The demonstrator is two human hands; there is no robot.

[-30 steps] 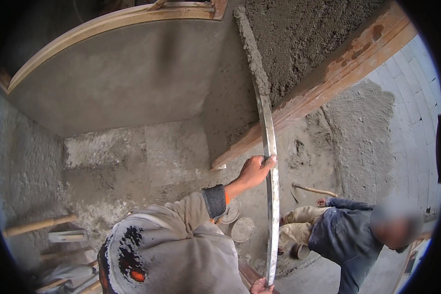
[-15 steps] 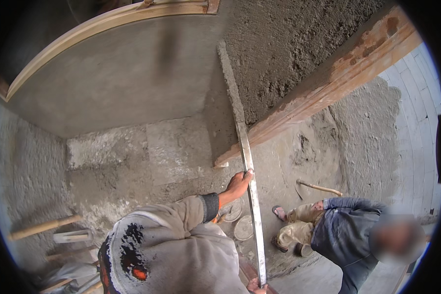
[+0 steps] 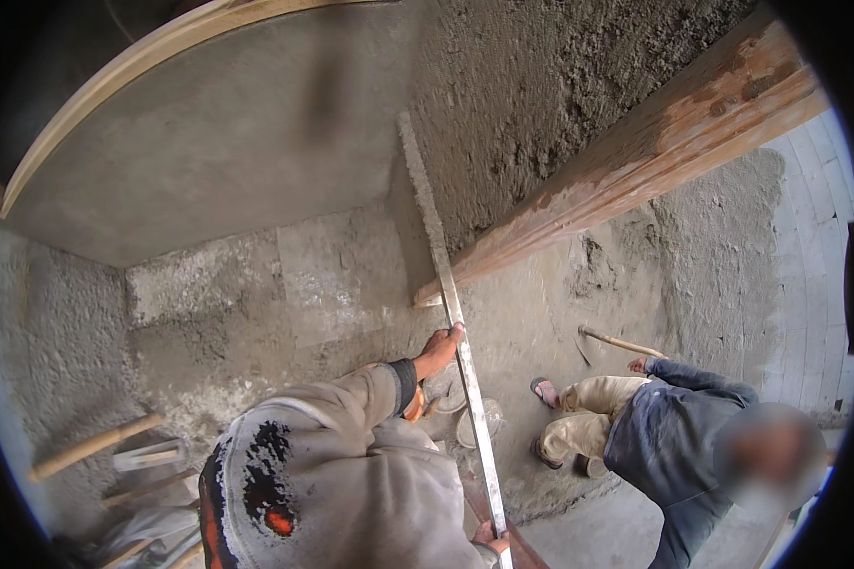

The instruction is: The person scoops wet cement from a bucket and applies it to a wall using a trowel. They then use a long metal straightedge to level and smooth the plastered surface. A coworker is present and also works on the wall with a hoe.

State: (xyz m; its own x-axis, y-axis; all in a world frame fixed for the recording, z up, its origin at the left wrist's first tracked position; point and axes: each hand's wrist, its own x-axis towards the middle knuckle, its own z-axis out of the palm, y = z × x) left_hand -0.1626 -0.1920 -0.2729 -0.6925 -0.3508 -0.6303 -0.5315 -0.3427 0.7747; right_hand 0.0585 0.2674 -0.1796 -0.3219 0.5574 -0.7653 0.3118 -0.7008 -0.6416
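Note:
A long metal straightedge [image 3: 476, 417] slants from the lower edge up to the plastered wall corner. Wet grey mortar coats its far part. My left hand [image 3: 435, 353] is closed around the bar near its middle, thumb on top. Close to the lower edge, my right hand [image 3: 489, 539] grips the near end, partly cut off by the frame. Beyond my left hand, the bar crosses the lower end of a reddish wooden board [image 3: 579, 209] on the rough mortar wall [image 3: 541, 76]. The smooth grey plaster wall [image 3: 228, 123] lies to the bar's left.
At right a co-worker [image 3: 674, 436] sits low, one hand near a wooden-handled tool [image 3: 621, 341]. A round bucket [image 3: 479, 424] stands below the bar. At left lie a thick wooden handle [image 3: 95, 446], a float [image 3: 150, 455] and other tools. A curved wooden strip [image 3: 104, 71] edges the plaster.
The straightedge and both hands have shifted left in view, with its far end lower. The view has also moved slightly. The co-worker's arm now reaches toward the wooden-handled tool.

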